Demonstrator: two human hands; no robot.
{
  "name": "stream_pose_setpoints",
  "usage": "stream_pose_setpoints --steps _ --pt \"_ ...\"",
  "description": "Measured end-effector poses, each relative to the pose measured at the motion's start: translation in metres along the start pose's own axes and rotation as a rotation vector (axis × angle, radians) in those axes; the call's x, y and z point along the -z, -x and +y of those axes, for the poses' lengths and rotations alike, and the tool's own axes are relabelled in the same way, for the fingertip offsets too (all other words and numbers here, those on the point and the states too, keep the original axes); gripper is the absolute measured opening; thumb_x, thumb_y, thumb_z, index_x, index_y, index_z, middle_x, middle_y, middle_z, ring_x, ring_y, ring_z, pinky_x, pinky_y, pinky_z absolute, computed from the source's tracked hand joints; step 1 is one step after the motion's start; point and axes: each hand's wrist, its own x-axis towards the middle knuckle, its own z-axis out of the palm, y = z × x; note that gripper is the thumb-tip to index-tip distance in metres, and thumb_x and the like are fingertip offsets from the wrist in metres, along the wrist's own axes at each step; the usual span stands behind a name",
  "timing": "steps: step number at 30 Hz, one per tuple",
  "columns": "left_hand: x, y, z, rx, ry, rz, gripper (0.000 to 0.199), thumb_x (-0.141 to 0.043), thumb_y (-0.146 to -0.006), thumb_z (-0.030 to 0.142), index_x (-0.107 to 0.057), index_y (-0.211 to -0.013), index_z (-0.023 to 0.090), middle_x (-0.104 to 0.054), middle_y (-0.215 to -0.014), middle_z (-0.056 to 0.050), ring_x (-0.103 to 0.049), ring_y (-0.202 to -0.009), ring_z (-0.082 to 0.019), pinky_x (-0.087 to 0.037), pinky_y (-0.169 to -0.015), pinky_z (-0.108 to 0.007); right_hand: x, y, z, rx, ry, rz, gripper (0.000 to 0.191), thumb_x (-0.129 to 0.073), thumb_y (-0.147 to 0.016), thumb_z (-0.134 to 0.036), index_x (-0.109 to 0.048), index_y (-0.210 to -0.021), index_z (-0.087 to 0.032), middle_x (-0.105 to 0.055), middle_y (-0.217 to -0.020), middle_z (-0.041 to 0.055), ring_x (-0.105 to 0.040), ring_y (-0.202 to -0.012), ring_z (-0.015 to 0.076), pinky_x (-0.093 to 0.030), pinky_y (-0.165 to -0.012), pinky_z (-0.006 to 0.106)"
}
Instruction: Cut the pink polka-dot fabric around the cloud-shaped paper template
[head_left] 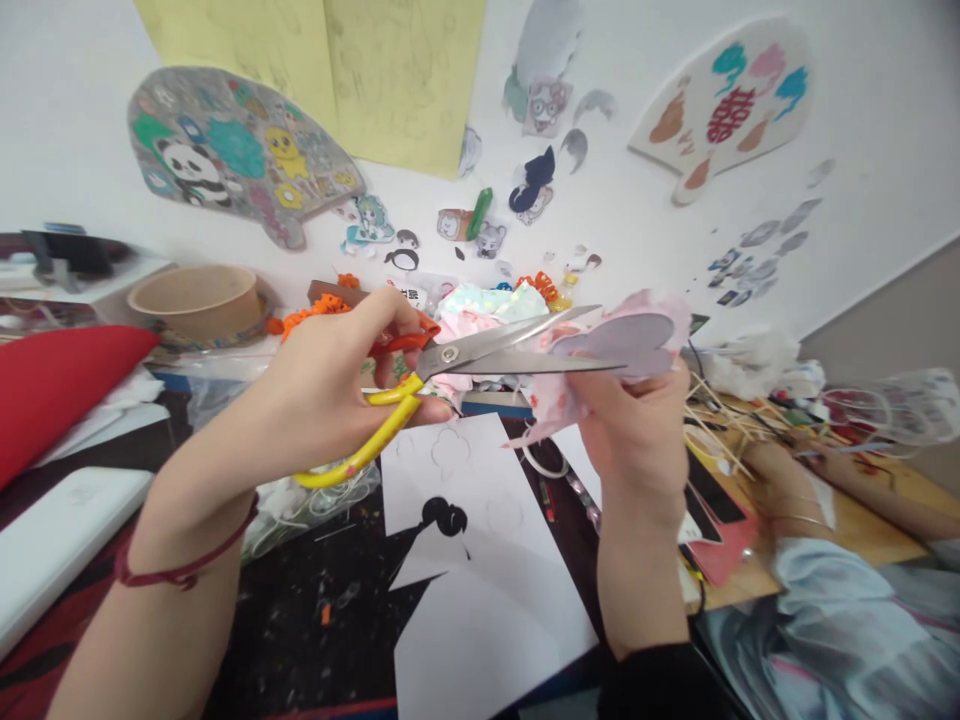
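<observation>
My left hand (360, 370) grips scissors (448, 354) with one orange and one yellow handle loop. Their blades are slightly apart and point right, at a piece of pink patterned fabric (556, 400). My right hand (634, 425) holds that fabric together with a grey rounded shape (626, 343) lying against it. The lower blade tip passes just above my right thumb. Below both hands, white paper sheets (495, 630) with faint pencil outlines and black round shapes lie on the dark table.
A cardboard ring (196, 298) and a red object (67, 385) are at the left, above a white box (71, 540). More fabric (491, 305) is piled at the back. At the right, another person's hand (780, 475) rests by thin sticks on a wooden table (862, 550).
</observation>
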Motion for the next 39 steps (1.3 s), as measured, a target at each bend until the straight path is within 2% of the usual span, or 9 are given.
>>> stream_pose_setpoints --steps 3,5,7,9,13,17,22,31,39 --pt "0.001 -0.001 -0.008 -0.046 0.109 0.044 0.046 -0.079 -0.073 0.051 -0.053 -0.098 0.022 -0.061 -0.090 -0.001 -0.056 -0.077 -0.017 -0.043 -0.066 -0.030 0.000 0.001 -0.001 -0.019 0.012 -0.011 0.012 -0.083 -0.078 -0.027 -0.080 -0.078 -0.038 -0.077 -0.079 -0.0015 -0.071 -0.076 0.0180 -0.058 -0.072 0.032" --pt "-0.005 -0.001 -0.008 -0.064 0.301 0.074 0.039 -0.078 -0.078 0.043 -0.051 -0.096 0.022 -0.062 -0.089 -0.001 -0.056 -0.073 -0.014 -0.043 -0.062 -0.028 0.000 0.002 -0.001 -0.038 0.013 -0.025 0.011 -0.083 -0.078 -0.030 -0.080 -0.076 -0.039 -0.075 -0.076 -0.0005 -0.070 -0.071 0.0180 -0.058 -0.068 0.033" --pt "-0.015 -0.001 -0.001 -0.061 0.542 0.140 0.033 -0.077 -0.083 0.036 -0.051 -0.098 0.021 -0.066 -0.095 -0.003 -0.059 -0.072 -0.012 -0.046 -0.059 -0.026 -0.001 0.003 0.001 -0.060 0.009 -0.053 0.009 -0.083 -0.079 -0.031 -0.079 -0.074 -0.037 -0.073 -0.071 -0.0009 -0.068 -0.064 0.0174 -0.059 -0.065 0.034" --pt "-0.029 -0.001 0.009 -0.084 0.705 0.271 0.032 -0.079 -0.083 0.032 -0.053 -0.098 0.022 -0.066 -0.092 -0.001 -0.060 -0.070 -0.011 -0.046 -0.056 -0.026 -0.003 0.005 0.003 -0.076 0.011 -0.066 0.009 -0.083 -0.079 -0.030 -0.078 -0.072 -0.034 -0.071 -0.068 -0.0018 -0.066 -0.061 0.0165 -0.058 -0.061 0.033" --pt "-0.050 -0.001 0.028 -0.102 0.868 0.378 0.030 -0.078 -0.083 0.023 -0.051 -0.098 0.024 -0.065 -0.086 0.000 -0.067 -0.078 -0.015 -0.051 -0.060 -0.030 -0.009 0.007 0.005 -0.127 0.050 -0.092 0.011 -0.086 -0.077 -0.031 -0.077 -0.072 -0.026 -0.069 -0.069 -0.0011 -0.064 -0.063 0.0158 -0.055 -0.055 0.029" --pt "-0.055 -0.003 0.031 -0.111 0.872 0.371 0.036 -0.081 -0.080 0.023 -0.050 -0.097 0.024 -0.067 -0.084 0.000 -0.071 -0.084 -0.018 -0.053 -0.059 -0.030 -0.013 0.009 0.006 -0.150 0.077 -0.120 0.011 -0.085 -0.078 -0.031 -0.077 -0.075 -0.024 -0.067 -0.068 -0.0009 -0.063 -0.065 0.0154 -0.053 -0.055 0.028" --pt "-0.056 -0.004 0.030 -0.096 0.828 0.389 0.041 -0.085 -0.078 0.029 -0.051 -0.101 0.024 -0.068 -0.087 -0.001 -0.070 -0.080 -0.016 -0.048 -0.054 -0.028 -0.016 0.011 0.009 -0.126 0.109 -0.093 0.008 -0.086 -0.077 -0.028 -0.079 -0.078 -0.025 -0.068 -0.073 -0.0012 -0.065 -0.071 0.0163 -0.056 -0.060 0.028" --pt "-0.063 0.000 0.036 -0.117 0.594 0.565 0.045 -0.084 -0.079 0.032 -0.043 -0.094 0.024 -0.064 -0.094 0.000 -0.061 -0.066 -0.011 -0.044 -0.056 -0.029 -0.017 0.013 0.014 -0.139 0.152 -0.061 0.010 -0.087 -0.076 -0.029 -0.082 -0.083 -0.024 -0.074 -0.078 -0.0007 -0.071 -0.077 0.0204 -0.062 -0.075 0.036" --pt "-0.063 0.000 0.034 -0.078 0.563 0.549 0.043 -0.083 -0.080 0.034 -0.043 -0.092 0.024 -0.063 -0.092 0.000 -0.060 -0.066 -0.011 -0.044 -0.055 -0.029 -0.017 0.010 0.018 -0.157 0.091 -0.061 0.012 -0.088 -0.076 -0.030 -0.082 -0.086 -0.028 -0.075 -0.079 -0.0019 -0.072 -0.079 0.0197 -0.063 -0.076 0.035"
